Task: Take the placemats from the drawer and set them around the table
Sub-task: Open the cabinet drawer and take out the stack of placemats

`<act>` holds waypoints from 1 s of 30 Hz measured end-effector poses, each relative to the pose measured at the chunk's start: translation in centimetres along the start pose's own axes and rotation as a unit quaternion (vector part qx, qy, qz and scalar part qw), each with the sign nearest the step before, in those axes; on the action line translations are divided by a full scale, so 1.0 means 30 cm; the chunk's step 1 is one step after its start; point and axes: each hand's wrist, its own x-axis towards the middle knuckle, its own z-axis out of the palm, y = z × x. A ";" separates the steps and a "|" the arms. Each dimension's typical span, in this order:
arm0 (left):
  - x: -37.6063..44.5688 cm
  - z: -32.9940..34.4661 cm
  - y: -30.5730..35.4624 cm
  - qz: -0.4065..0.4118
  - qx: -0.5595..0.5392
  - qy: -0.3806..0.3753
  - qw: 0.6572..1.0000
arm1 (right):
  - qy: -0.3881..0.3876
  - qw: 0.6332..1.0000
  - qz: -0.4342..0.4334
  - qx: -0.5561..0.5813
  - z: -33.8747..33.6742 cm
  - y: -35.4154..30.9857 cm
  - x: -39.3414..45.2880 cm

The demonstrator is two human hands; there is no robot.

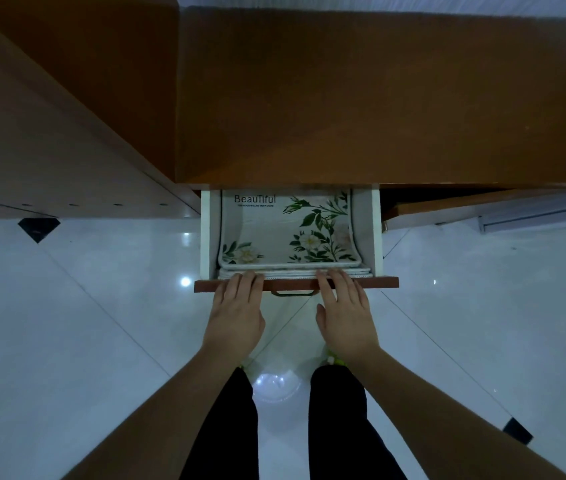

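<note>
A drawer (207, 237) with white inner walls and a red-brown front stands pulled out from under a brown wooden cabinet. Inside lies a stack of white placemats (288, 233) printed with green leaves, pale flowers and the word "Beautiful". My left hand (238, 306) and my right hand (343, 306) reach over the drawer front, palms down. The fingers of both hands lie straight over the front edge and touch the near edge of the placemat stack. The far part of the stack is hidden under the cabinet top.
The brown cabinet top (378, 98) spreads above the drawer, with a lighter wooden panel (49, 150) at the left. A brass handle (293, 292) hangs on the drawer front. Glossy white floor tiles (84, 323) lie on both sides, and my legs in dark trousers (337, 427) stand below.
</note>
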 end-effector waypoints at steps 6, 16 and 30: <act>-0.054 0.015 0.024 -0.005 0.009 -0.017 1.000 | -0.007 1.000 0.011 0.007 0.010 -0.009 -0.051; -0.146 0.041 0.037 0.002 -0.013 -0.010 1.000 | 0.043 0.999 -0.032 -0.009 0.036 0.007 -0.118; 0.035 -0.023 -0.005 -0.032 -0.115 -0.115 0.986 | -0.094 0.994 -0.027 0.059 -0.039 0.028 0.032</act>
